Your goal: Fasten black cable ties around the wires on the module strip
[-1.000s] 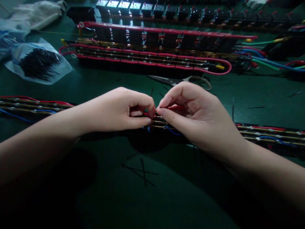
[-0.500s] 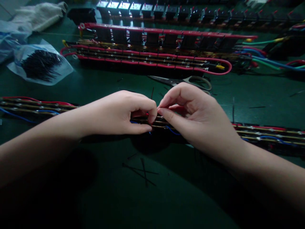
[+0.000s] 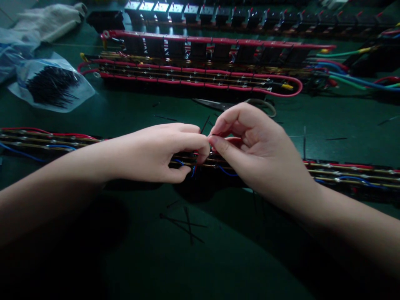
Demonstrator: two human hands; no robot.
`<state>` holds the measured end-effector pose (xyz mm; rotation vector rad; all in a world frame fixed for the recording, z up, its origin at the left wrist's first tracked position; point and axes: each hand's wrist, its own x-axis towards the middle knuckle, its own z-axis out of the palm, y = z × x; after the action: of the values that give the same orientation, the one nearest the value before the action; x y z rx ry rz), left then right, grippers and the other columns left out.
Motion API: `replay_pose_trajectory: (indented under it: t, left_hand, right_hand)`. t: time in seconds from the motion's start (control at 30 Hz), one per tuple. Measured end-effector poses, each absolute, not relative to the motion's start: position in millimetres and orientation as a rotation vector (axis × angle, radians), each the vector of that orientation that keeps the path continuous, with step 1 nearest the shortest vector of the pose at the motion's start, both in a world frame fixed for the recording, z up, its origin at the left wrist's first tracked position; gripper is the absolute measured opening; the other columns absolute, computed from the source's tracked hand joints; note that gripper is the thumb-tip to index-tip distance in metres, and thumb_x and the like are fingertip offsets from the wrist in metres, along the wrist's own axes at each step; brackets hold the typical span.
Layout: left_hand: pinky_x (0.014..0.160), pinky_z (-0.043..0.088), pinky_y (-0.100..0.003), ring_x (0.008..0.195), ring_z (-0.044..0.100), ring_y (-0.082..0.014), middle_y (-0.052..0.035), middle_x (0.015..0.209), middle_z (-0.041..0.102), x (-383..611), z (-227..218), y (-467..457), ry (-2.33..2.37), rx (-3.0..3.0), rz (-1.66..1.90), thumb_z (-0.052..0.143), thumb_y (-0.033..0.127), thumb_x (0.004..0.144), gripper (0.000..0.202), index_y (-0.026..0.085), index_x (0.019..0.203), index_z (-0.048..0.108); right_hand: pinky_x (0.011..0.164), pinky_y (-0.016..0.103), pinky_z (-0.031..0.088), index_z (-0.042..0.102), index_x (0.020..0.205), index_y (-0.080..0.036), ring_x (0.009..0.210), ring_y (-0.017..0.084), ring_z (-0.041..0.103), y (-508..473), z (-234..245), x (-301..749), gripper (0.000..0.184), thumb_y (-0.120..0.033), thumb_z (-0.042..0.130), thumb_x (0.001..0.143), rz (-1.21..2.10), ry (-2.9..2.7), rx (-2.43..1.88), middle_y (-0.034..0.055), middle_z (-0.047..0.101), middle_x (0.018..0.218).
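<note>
A long strip of brass bars with red and blue wires (image 3: 353,173) runs across the bench under both hands. My left hand (image 3: 162,152) rests over its middle, the bent index finger against the strip and the thumb apart from it, near a short blue wire (image 3: 193,170). My right hand (image 3: 259,146) pinches thumb and index finger just above the strip, beside the left index finger. A dark sliver of a thin black cable tie shows in that pinch; most of it is hidden. Another thin black tail (image 3: 205,124) sticks up behind the left fingers.
Scissors (image 3: 262,107) lie behind my right hand. Loose black cable ties (image 3: 183,224) are scattered in front, and a clear bag (image 3: 51,85) of them sits at left. A second wired assembly (image 3: 193,79) with red cable stands farther back.
My left thumb has drawn away from the index finger, baring the blue wire. The right pinch has risen slightly, and the thin tail behind the left hand leans more to the right.
</note>
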<state>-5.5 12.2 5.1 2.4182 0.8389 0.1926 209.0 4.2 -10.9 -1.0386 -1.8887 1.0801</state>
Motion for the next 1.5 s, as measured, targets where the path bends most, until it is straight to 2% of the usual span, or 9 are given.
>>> replay_pose_trajectory:
  t: [0.23,0.37,0.67,0.9,1.23,1.5]
  left_hand:
    - [0.077,0.046,-0.022,0.092,0.058,-0.0130,-0.0008,0.098,0.062,-6.5,6.5,11.3,0.781,2.455,0.174,0.058,0.009,0.084,0.018,0.021,0.094,0.066]
    - [0.083,0.045,-0.024,0.098,0.057,-0.0154,-0.0013,0.096,0.061,-7.1,7.4,9.4,0.727,2.527,0.157,0.057,0.009,0.087,0.020,0.023,0.092,0.070]
    - [0.071,0.041,-0.029,0.088,0.053,-0.0179,-0.0041,0.090,0.057,-5.2,5.5,5.6,0.693,2.789,0.128,0.054,0.013,0.088,0.024,0.025,0.096,0.074]
    - [0.072,0.041,-0.031,0.088,0.052,-0.0186,-0.0041,0.090,0.057,-4.7,3.5,5.1,0.679,2.855,0.110,0.054,0.014,0.089,0.024,0.026,0.091,0.075]
    - [0.069,0.038,-0.029,0.085,0.050,-0.0173,-0.0029,0.088,0.056,-4.8,5.0,5.8,0.673,2.821,0.129,0.053,0.011,0.086,0.016,0.021,0.084,0.066]
    - [0.072,0.041,-0.027,0.088,0.053,-0.0174,-0.0028,0.088,0.059,-4.3,9.2,6.1,0.685,2.712,0.130,0.054,0.010,0.085,0.017,0.021,0.086,0.068]
  right_hand:
    - [0.077,0.032,0.059,0.062,0.085,-0.020,0.081,0.016,0.064,3.1,-7.3,207.4,0.009,-0.011,0.064,0.086,1.085,-1.963,-1.005,0.0012,0.066,0.087]
    - [0.077,0.032,0.059,0.063,0.085,-0.019,0.080,0.016,0.064,2.9,-7.1,206.9,0.008,-0.011,0.064,0.086,1.057,-1.972,-1.016,0.0012,0.066,0.086]
    - [0.078,0.033,0.060,0.064,0.087,-0.020,0.081,0.017,0.065,5.0,-9.2,207.8,0.008,-0.012,0.063,0.086,1.048,-1.992,-0.994,0.0018,0.067,0.088]
    - [0.076,0.033,0.059,0.063,0.087,-0.020,0.080,0.017,0.065,3.6,-9.6,207.5,0.008,-0.013,0.062,0.087,1.036,-2.003,-1.008,0.0018,0.066,0.086]
    - [0.072,0.029,0.054,0.060,0.090,-0.020,0.077,0.015,0.065,3.0,-9.5,208.6,0.009,-0.011,0.061,0.088,1.037,-2.023,-1.014,-0.0006,0.065,0.083]
    - [0.077,0.031,0.057,0.061,0.088,-0.021,0.080,0.015,0.064,2.8,-8.8,207.9,0.007,-0.013,0.062,0.088,1.032,-2.017,-1.002,0.0001,0.066,0.087]
